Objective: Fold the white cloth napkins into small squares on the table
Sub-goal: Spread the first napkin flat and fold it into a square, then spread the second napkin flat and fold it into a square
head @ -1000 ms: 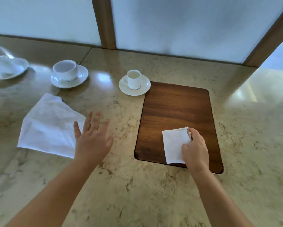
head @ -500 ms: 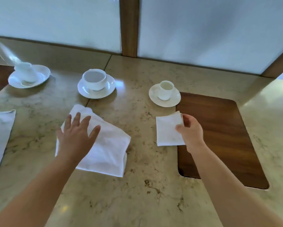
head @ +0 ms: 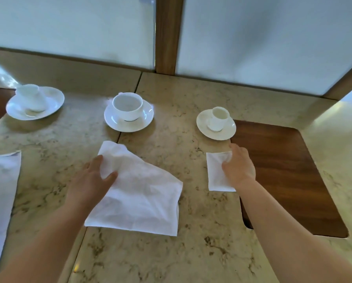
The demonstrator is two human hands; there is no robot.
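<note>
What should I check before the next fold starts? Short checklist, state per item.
1. Folded napkin set down on the table: ok, lies flat beside the wood inlay.
2. Right hand off it: not ok, fingers rest on its far corner.
3. Left hand has the big napkin: ok, thumb and fingers pinch its left edge.
4. Big napkin flat: not ok, rumpled and skewed.
5. Cups clear of it: ok, the middle cup stands apart.
6. Third napkin reachable: cannot tell, cut off at the left edge.
</note>
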